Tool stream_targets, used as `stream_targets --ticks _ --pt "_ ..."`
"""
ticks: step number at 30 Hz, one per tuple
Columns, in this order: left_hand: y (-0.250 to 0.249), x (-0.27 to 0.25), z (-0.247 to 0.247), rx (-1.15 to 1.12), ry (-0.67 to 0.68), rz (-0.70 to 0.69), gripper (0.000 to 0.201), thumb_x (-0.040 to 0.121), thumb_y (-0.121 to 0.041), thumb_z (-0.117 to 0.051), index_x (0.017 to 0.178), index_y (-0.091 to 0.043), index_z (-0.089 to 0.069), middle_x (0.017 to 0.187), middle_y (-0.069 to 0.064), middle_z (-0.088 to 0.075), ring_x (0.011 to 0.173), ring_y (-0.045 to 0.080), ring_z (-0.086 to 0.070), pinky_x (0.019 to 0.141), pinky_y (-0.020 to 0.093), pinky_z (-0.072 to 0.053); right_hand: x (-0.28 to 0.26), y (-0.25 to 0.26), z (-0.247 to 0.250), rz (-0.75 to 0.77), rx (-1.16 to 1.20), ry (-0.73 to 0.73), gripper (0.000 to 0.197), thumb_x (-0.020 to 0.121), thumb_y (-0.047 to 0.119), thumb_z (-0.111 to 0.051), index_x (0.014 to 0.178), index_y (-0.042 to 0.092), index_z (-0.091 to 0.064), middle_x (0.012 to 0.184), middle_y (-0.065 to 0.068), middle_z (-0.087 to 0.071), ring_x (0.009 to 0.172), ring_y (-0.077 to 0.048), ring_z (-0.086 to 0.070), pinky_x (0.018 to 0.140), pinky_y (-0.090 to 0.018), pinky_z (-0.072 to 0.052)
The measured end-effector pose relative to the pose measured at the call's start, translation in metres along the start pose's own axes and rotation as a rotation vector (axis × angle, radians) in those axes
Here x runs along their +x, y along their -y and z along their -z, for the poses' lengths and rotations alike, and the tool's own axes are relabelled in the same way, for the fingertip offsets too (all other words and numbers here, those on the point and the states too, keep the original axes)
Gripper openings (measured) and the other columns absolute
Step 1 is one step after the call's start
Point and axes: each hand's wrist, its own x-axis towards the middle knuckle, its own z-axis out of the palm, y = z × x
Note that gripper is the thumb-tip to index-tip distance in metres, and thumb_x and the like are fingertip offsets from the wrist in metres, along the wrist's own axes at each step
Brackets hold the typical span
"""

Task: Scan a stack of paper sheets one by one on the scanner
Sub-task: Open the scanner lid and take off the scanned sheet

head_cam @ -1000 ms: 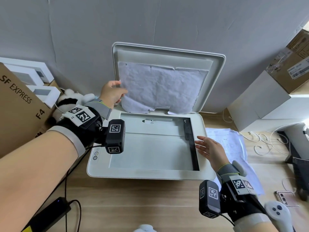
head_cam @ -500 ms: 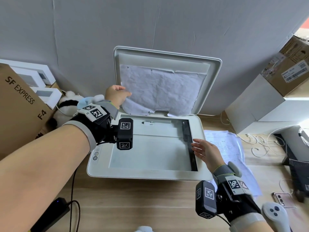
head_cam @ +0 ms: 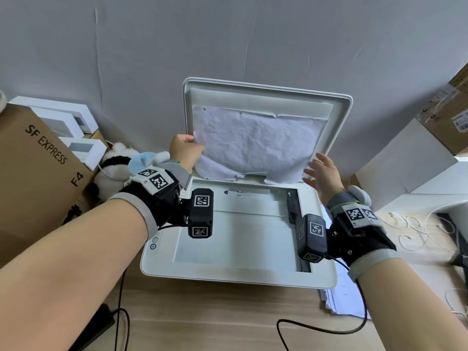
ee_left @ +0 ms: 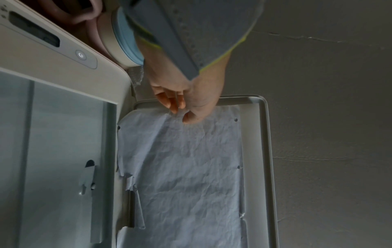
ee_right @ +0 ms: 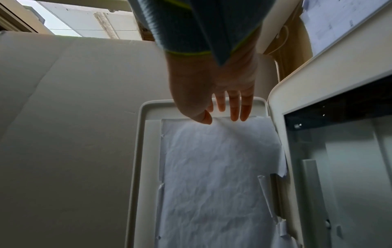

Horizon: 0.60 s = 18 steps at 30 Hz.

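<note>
**Holding the lid up, glass bare, next sheet not yet picked**

Looking from the head camera, the scanner (head_cam: pixel 238 249) sits open with its lid (head_cam: pixel 266 97) upright against the wall. The left hand (head_cam: pixel 186 152) grips the lid's left edge; the right hand (head_cam: pixel 323 174) hovers near the right edge, fingers spread, holding nothing. The paper stack (head_cam: pixel 342 300) lies on the desk just right of the scanner.

At the left wrist, fingertips (ee_left: pixel 177 104) pinch the crumpled backing sheet (ee_left: pixel 182 176) at the lid's rim. A pull here could tear it further, since its lower edge is already ragged.

At the right wrist, straight fingers (ee_right: pixel 235 109) are close to the lid's edge; whether they touch is unclear. If both hands push unevenly, the lid may drop onto bare glass.
</note>
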Motion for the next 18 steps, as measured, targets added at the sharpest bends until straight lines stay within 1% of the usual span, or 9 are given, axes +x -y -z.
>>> stream_targets --ticks 2,4,6,7,10,12,14,15,18 --pt "0.003 0.001 -0.002 -0.014 0.028 0.007 0.04 0.076 -0.003 -0.066 0.114 -0.008 -0.058 0.117 0.018 -0.063 0.089 0.025 -0.059 0.073 0.034 -0.046 0.006 0.0 -0.005 -0.014 0.013 0.009 0.048 0.095 0.004 -0.044 0.141 0.012 -0.034 0.116 -0.004 -0.048 0.075 -0.01 -0.05 0.066 -0.024 -0.047" --pt "0.006 0.001 -0.004 -0.012 0.075 0.002 0.037 0.077 -0.002 -0.066 0.113 -0.007 -0.058 0.117 0.019 -0.063 0.084 0.019 -0.053 0.07 0.028 -0.041 0.008 -0.001 -0.007 -0.011 -0.011 -0.005 0.045 0.093 0.002 -0.045 0.138 0.01 -0.039 0.113 -0.003 -0.051 0.074 -0.01 -0.05 0.067 -0.024 -0.046" --pt "0.007 0.001 -0.006 -0.01 0.112 0.009 0.035 0.079 -0.001 -0.065 0.113 -0.005 -0.059 0.111 0.018 -0.063 0.078 0.019 -0.053 0.064 0.026 -0.042 0.01 -0.004 -0.006 0.0 -0.038 -0.051 0.042 0.091 0.0 -0.047 0.132 0.007 -0.044 0.104 -0.003 -0.054 0.072 -0.01 -0.051 0.065 -0.022 -0.047" --pt "0.008 0.001 -0.006 -0.014 0.104 0.009 0.035 0.079 -0.001 -0.065 0.113 -0.004 -0.059 0.109 0.018 -0.063 0.077 0.019 -0.054 0.063 0.027 -0.043 0.011 -0.005 -0.004 0.006 -0.042 -0.077 0.041 0.09 -0.001 -0.048 0.13 0.005 -0.045 0.097 -0.002 -0.055 0.072 -0.009 -0.051 0.064 -0.021 -0.047" --pt "0.01 0.004 -0.008 -0.014 0.022 0.001 0.041 0.076 -0.001 -0.064 0.115 -0.004 -0.055 0.117 0.017 -0.061 0.088 0.025 -0.057 0.079 0.038 -0.05 0.009 -0.008 0.002 -0.001 -0.063 -0.066 0.03 0.09 -0.001 -0.052 0.119 0.008 -0.051 0.083 0.001 -0.055 0.069 -0.009 -0.053 0.061 -0.019 -0.049" --pt "0.012 0.004 -0.009 -0.007 -0.027 -0.014 0.045 0.074 -0.001 -0.065 0.116 -0.003 -0.052 0.114 0.016 -0.059 0.088 0.023 -0.054 0.087 0.042 -0.05 0.006 -0.008 0.003 -0.007 -0.073 -0.026 0.023 0.09 0.001 -0.054 0.11 0.011 -0.054 0.08 0.002 -0.056 0.068 -0.008 -0.053 0.061 -0.017 -0.049" --pt "0.013 0.006 -0.01 0.005 -0.073 -0.018 0.045 0.073 -0.002 -0.066 0.116 -0.002 -0.051 0.104 0.011 -0.056 0.089 0.022 -0.053 0.09 0.041 -0.05 0.007 -0.008 0.003 0.002 -0.082 -0.027 0.022 0.089 0.002 -0.054 0.109 0.013 -0.055 0.082 0.003 -0.055 0.072 -0.007 -0.052 0.066 -0.02 -0.049" --pt "0.013 0.006 -0.01 0.006 -0.084 -0.018 0.046 0.073 -0.002 -0.067 0.115 -0.002 -0.051 0.103 0.009 -0.054 0.092 0.025 -0.055 0.09 0.04 -0.05 0.007 -0.007 0.002 0.004 -0.082 -0.028 0.022 0.09 0.002 -0.055 0.109 0.014 -0.055 0.082 0.003 -0.055 0.073 -0.006 -0.051 0.067 -0.021 -0.048" --pt "0.012 0.007 -0.007 0.018 -0.08 -0.005 0.045 0.069 -0.004 -0.067 0.113 -0.003 -0.054 0.111 0.013 -0.06 0.101 0.029 -0.06 0.086 0.038 -0.05 0.007 -0.005 -0.002 0.0 -0.091 0.007 0.02 0.091 0.004 -0.053 0.109 0.013 -0.056 0.078 0.003 -0.053 0.07 -0.007 -0.05 0.068 -0.021 -0.048"
